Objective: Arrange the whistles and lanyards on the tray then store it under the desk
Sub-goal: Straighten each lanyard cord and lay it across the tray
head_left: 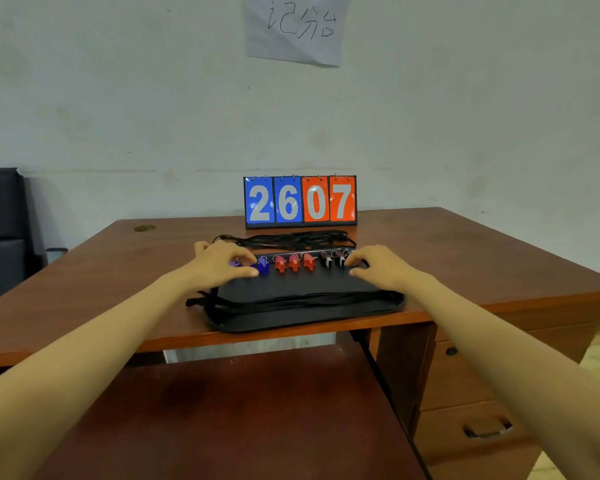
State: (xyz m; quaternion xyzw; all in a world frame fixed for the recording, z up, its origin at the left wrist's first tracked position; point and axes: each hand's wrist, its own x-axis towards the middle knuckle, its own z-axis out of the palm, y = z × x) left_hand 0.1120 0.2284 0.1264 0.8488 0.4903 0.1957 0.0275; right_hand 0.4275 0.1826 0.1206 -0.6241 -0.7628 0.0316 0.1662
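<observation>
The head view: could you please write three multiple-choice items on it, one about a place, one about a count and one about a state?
1. Where does the scoreboard stand?
A. On the desk, behind the tray
B. On the tray
C. On the floor

2. How many red whistles are in the row?
A. One
B. Three
C. Five

3. The drawer with the metal handle is:
A. pulled out
B. removed
C. shut

Answers:
1 A, it stands upright past the tray's far edge.
2 B, three red ones lie side by side mid-row.
3 C, its front sits level with the cabinet.
</observation>
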